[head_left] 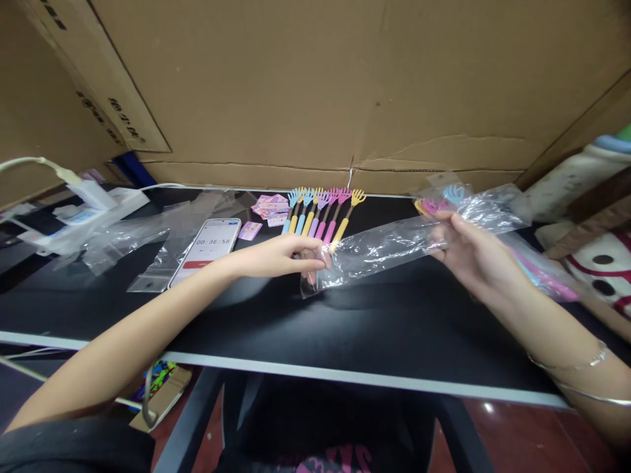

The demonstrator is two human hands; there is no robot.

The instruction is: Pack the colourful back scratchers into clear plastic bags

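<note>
A long clear plastic bag [379, 253] stretches between my two hands above the black table. My left hand [298, 256] pinches its left end, fingers closed on the film. Near its other end, my right hand [466, 246] grips the same bag. Just behind my left hand lies a row of several hand-shaped back scratchers [320, 207] in blue, yellow, purple and pink. Small printed cards [270, 206] are scattered to their left. Beyond my right hand are more back scratchers [453, 192], partly covered by clear plastic.
A phone [211, 243] with a running timer lies left of my left hand. More clear bags [152, 269] and a white power strip [93, 217] are farther left. Cardboard [315, 85] walls the back. A white bottle [566, 171] and a patterned bag [601, 263] stand right.
</note>
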